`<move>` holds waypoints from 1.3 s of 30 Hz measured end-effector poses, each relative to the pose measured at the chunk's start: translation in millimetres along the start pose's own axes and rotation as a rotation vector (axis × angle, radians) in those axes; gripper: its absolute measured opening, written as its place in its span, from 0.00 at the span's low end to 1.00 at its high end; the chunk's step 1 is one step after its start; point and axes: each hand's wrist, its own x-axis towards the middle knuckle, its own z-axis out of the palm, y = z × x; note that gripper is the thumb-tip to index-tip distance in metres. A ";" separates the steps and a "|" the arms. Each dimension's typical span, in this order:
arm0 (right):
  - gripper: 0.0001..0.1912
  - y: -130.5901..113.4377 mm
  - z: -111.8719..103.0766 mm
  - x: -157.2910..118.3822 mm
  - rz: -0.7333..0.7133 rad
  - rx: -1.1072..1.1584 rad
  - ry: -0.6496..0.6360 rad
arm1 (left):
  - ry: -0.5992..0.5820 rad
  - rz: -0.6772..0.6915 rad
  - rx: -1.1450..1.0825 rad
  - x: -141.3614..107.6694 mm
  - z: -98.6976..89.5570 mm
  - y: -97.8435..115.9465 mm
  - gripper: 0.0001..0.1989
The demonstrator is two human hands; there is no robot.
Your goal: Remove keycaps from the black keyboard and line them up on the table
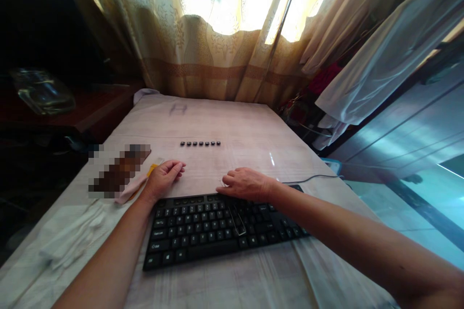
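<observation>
A black keyboard lies on the cloth-covered table, slightly turned. On its keys rests a thin U-shaped wire piece. My right hand is over the keyboard's top edge, its fingers curled together; a small thin light thing shows at the fingertips, too small to name. Just beyond the keyboard's top left corner, my left hand rests with its fingers curled in, and whatever it may hold is hidden. Farther back, several small black keycaps stand in a straight row.
Left of my left hand lie a pixelated brown item and a pink and yellow item. White cloth is bunched at the left. A cable runs off to the right. Curtains hang behind the table.
</observation>
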 end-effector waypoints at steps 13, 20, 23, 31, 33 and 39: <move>0.12 -4.0 36.9 -20.2 0.255 0.259 0.428 | 0.016 -0.015 -0.030 -1.0 0.9 0.2 0.27; 0.12 -5.5 84.0 -84.8 1.091 0.819 0.997 | 0.047 -0.027 -0.068 0.4 -0.8 -0.6 0.29; 0.18 -5.6 105.0 -122.7 1.356 1.033 1.169 | 0.063 -0.032 -0.079 -2.0 -3.1 4.7 0.29; 0.23 -26.1 117.7 -159.2 1.329 1.753 1.491 | 0.063 -0.030 -0.049 -43.9 -17.5 8.1 0.31; 0.22 -28.1 114.1 -156.0 1.315 1.764 1.473 | 0.070 0.007 -0.005 -57.7 -21.6 3.6 0.30; 0.25 -33.8 103.3 -149.7 1.247 1.824 1.424 | 0.136 0.034 -0.016 -92.9 -24.0 0.6 0.27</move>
